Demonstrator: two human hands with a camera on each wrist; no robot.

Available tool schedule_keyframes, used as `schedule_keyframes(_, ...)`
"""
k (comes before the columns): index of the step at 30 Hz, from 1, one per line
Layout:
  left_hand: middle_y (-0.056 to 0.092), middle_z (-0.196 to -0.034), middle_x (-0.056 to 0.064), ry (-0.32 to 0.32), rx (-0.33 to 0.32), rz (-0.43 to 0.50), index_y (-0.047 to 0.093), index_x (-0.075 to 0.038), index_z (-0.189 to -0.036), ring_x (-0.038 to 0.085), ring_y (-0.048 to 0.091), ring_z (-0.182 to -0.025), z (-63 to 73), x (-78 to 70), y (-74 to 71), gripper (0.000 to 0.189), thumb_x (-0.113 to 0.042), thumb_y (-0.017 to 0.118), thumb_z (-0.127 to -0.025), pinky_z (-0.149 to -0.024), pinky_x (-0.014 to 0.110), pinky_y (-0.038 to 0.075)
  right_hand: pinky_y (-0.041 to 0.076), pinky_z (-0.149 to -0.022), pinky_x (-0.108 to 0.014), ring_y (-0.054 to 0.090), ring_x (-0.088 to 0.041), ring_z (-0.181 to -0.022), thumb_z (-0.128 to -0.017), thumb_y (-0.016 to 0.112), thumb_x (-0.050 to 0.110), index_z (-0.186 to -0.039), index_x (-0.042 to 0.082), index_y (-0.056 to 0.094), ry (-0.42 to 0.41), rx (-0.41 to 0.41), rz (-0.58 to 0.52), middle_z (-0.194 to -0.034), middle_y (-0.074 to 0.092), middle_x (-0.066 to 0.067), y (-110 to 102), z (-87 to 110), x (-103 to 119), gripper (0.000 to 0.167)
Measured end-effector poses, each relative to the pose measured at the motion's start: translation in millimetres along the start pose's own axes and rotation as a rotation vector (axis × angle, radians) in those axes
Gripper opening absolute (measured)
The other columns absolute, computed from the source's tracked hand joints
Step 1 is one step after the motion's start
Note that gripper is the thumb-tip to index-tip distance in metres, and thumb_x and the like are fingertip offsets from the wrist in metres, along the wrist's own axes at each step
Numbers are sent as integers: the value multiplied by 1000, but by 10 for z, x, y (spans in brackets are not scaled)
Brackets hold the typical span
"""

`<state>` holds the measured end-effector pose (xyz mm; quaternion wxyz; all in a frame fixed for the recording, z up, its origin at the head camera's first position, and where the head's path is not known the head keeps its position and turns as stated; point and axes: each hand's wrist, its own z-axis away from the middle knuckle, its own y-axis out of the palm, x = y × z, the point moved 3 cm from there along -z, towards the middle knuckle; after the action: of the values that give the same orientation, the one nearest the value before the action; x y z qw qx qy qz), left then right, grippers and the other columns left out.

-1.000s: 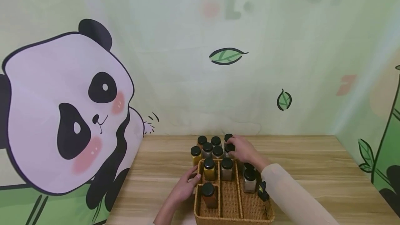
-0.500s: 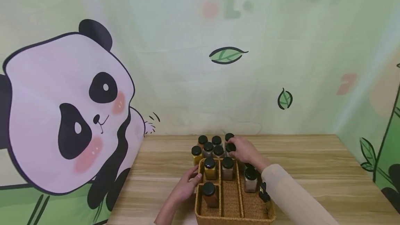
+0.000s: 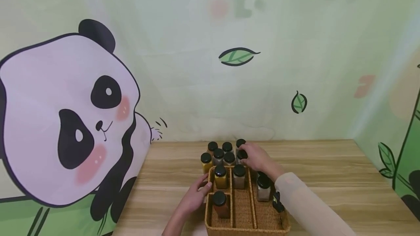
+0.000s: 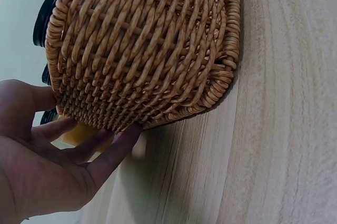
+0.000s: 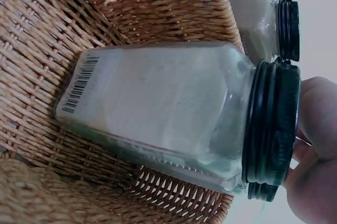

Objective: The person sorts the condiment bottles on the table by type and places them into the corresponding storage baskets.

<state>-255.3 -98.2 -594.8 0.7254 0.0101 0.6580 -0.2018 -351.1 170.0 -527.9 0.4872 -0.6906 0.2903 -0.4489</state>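
Pinching one black-lidded jar (image 3: 241,154), my right hand (image 3: 260,158); touching basket (image 4: 147,50), fingers spread, my left hand (image 3: 193,196). Both unmoved; jar apparently unlifted.

Table (image 3: 328,177), as I view it remotely from the head camera: a light brown top with wood grain running side to side and a straight far edge. On it I see a wicker basket (image 3: 247,231), standing upright. Just behind the basket I count seven black-lidded jars (image 3: 218,157) in a close cluster, with a yellow jar (image 3: 206,161) at front left. Whether the two rightmost jars stand on the wood I cannot tell.
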Motion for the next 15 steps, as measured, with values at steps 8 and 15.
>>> schedule_keyframes(8, 42, -156, 34, -6, 29, 64, 35, -7, -165, 53, 49, -138, -6, -51, 16, 61, -34, 53, -113, -89, 53, 62, 54, -102, -53, 64, -40, -120, -94, 82, 14, -137, -3, 65, -81, 15, 120, -129, 66, -21, -57, 19, 9, 49)
schedule_keyframes(15, 47, -152, 35, 0, 15, 45, 36, -5, -164, 51, 53, -134, -3, -15, 3, 59, -30, 53, -113, -90, 52, 62, 58, -92, -51, 67, -37, -109, -92, 83, 11, -126, 0, 68, -103, 29, 101, -118, 69, -17, -114, 76, 12, 39)
